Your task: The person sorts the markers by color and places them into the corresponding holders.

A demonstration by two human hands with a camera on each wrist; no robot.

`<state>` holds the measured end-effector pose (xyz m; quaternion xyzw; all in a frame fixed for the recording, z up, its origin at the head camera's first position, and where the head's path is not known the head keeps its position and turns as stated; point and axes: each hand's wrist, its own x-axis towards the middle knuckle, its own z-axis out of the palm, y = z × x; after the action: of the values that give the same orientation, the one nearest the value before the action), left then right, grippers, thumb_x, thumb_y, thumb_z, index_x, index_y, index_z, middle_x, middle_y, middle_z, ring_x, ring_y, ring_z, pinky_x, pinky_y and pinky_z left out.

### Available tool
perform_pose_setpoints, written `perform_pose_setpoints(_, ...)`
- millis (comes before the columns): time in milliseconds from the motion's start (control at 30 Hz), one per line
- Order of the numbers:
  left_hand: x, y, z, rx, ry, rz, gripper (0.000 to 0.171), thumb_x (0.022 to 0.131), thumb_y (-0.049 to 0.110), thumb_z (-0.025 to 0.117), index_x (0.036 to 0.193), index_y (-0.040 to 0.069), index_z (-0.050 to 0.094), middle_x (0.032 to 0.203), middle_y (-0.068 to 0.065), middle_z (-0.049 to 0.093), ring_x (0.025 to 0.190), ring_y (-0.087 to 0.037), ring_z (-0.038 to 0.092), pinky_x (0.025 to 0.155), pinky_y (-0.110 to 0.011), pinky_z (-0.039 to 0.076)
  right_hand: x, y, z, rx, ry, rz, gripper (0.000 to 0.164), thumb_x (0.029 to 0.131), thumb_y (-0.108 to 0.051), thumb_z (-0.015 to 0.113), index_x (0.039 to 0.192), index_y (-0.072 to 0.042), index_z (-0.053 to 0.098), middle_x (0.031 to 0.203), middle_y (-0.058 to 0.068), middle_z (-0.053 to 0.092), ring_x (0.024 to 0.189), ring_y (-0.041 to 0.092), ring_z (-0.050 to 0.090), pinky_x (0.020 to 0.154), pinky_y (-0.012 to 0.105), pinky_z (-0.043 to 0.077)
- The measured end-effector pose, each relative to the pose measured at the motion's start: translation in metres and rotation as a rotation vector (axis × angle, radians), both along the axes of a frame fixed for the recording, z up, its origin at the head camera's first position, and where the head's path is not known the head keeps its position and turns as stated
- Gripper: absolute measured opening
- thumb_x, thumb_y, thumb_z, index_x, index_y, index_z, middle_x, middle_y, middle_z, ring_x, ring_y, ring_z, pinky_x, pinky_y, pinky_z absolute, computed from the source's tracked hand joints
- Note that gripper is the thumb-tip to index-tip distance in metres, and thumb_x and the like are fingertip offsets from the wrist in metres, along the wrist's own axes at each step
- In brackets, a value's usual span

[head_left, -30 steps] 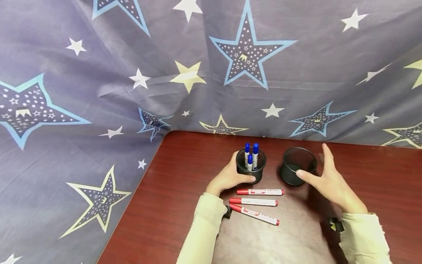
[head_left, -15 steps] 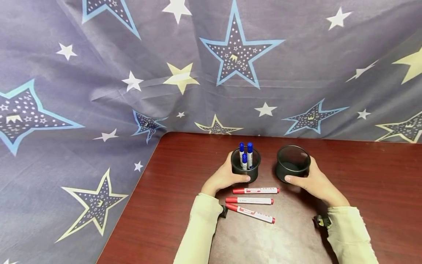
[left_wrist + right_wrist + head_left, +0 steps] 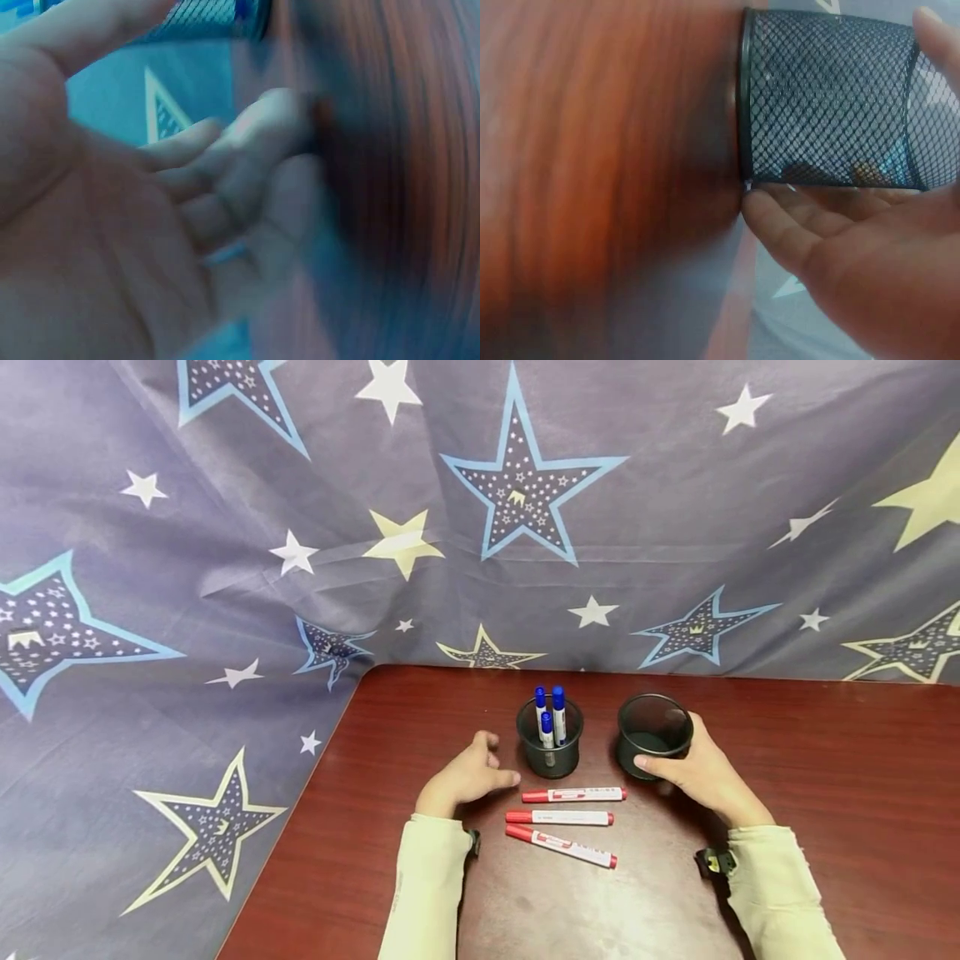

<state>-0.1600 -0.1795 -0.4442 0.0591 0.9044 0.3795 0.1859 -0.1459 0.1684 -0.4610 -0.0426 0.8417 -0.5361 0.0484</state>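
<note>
A black mesh pen holder (image 3: 551, 763) stands upright with three blue-capped markers (image 3: 559, 714) in it. Just left of it, apart from its wall, is my left hand (image 3: 463, 778), holding nothing, its fingers loosely bent. The left wrist view shows that palm bare. A second mesh pen holder (image 3: 654, 714) stands to the right with no markers visible inside. My right hand (image 3: 708, 777) grips it from the right side, thumb across the front. In the right wrist view the fingers (image 3: 780, 229) lie along the mesh near its base; parts of the grip are out of frame.
Three red-capped white markers, a top one (image 3: 573, 795), a middle one (image 3: 558, 817) and a slanted lower one (image 3: 562, 846), lie in front of the holders. A star-patterned cloth (image 3: 480, 585) borders the brown table (image 3: 360, 827) at the back and left.
My left hand has let go of the holder with blue markers and drawn back left. My right hand has come in from the right and taken hold of the other holder. The head view has shifted slightly.
</note>
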Motion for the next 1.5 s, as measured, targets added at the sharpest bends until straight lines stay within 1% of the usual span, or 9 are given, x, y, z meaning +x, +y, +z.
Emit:
perform_pose_setpoints(100,0.010,-0.006,0.005,-0.122,-0.024,-0.057,0.046,0.083,0.022,0.082,0.115,0.001,0.056,0.090,-0.005,0.059,0.084,-0.019,0.056,0.080,-0.037,0.047,0.000,0.000,0.000,-0.013,0.002,0.019,0.088,0.085,-0.026,0.083,0.145,0.004,0.027,0.128,0.029,0.049,0.058,0.029,0.066,0.068,0.031,0.051)
perform_pose_setpoints(233,0.019,-0.003,0.009,-0.188,-0.023,-0.142,0.030,0.079,0.015,0.083,0.097,0.007,0.061,0.082,-0.001,0.058,0.079,-0.018,0.053,0.074,-0.034,0.046,-0.001,0.001,0.000,-0.012,0.022,0.030,0.086,0.085,-0.024,0.083,0.144,0.005,0.028,0.130,0.028,0.046,0.058,0.029,0.066,0.070,0.029,0.049)
perform_pose_setpoints(467,0.028,0.012,0.011,-0.295,-0.009,-0.191,0.025,0.073,0.006,0.083,0.080,0.012,0.061,0.075,0.001,0.057,0.073,-0.017,0.051,0.067,-0.032,0.043,0.000,0.003,-0.001,-0.032,0.001,0.039,0.087,0.085,-0.024,0.083,0.145,0.005,0.027,0.129,0.030,0.047,0.057,0.031,0.066,0.063,0.033,0.053)
perform_pose_setpoints(633,0.029,0.015,0.012,-0.367,0.035,-0.199,0.025,0.072,0.002,0.082,0.074,0.013,0.059,0.071,0.001,0.055,0.069,-0.017,0.050,0.064,-0.031,0.043,0.000,0.003,-0.001,-0.012,0.028,0.037,0.086,0.085,-0.025,0.083,0.145,0.005,0.028,0.131,0.028,0.046,0.064,0.029,0.065,0.066,0.033,0.052)
perform_pose_setpoints(867,0.031,0.019,0.013,-0.344,0.021,-0.201,0.026,0.072,0.007,0.083,0.078,0.013,0.059,0.071,0.002,0.055,0.070,-0.017,0.051,0.065,-0.032,0.042,0.000,0.002,-0.002,-0.033,0.029,0.043,0.085,0.086,-0.023,0.083,0.144,0.005,0.028,0.129,0.028,0.046,0.055,0.029,0.064,0.064,0.033,0.052)
perform_pose_setpoints(1067,0.030,0.026,0.011,-0.329,0.015,-0.215,0.024,0.073,0.007,0.083,0.079,0.014,0.060,0.070,0.002,0.055,0.066,-0.016,0.049,0.059,-0.030,0.040,0.000,0.002,-0.002,-0.015,0.065,0.055,0.086,0.086,-0.022,0.082,0.147,0.004,0.028,0.133,0.027,0.044,0.056,0.025,0.064,0.073,0.029,0.049)
perform_pose_setpoints(1167,0.029,0.027,0.010,-0.339,0.016,-0.225,0.023,0.074,0.008,0.083,0.078,0.014,0.061,0.071,0.002,0.056,0.068,-0.016,0.050,0.061,-0.030,0.040,0.000,0.003,-0.003,-0.036,0.057,0.058,0.086,0.087,-0.021,0.082,0.147,0.005,0.027,0.133,0.028,0.043,0.055,0.026,0.064,0.067,0.031,0.051)
perform_pose_setpoints(1267,0.029,0.025,0.010,-0.324,0.001,-0.232,0.023,0.074,0.006,0.083,0.078,0.013,0.062,0.073,0.001,0.057,0.069,-0.017,0.051,0.062,-0.031,0.042,0.000,0.003,-0.004,-0.053,0.049,0.060,0.085,0.087,-0.019,0.082,0.147,0.005,0.027,0.132,0.029,0.043,0.054,0.028,0.064,0.062,0.032,0.052)
perform_pose_setpoints(1500,0.029,0.012,0.019,-0.229,-0.019,-0.250,0.023,0.075,0.005,0.083,0.076,0.012,0.061,0.071,0.002,0.055,0.067,-0.014,0.049,0.060,-0.030,0.040,0.000,0.002,-0.002,-0.027,0.042,0.055,0.087,0.087,-0.022,0.082,0.147,0.005,0.026,0.127,0.030,0.049,0.053,0.026,0.063,0.067,0.031,0.052)
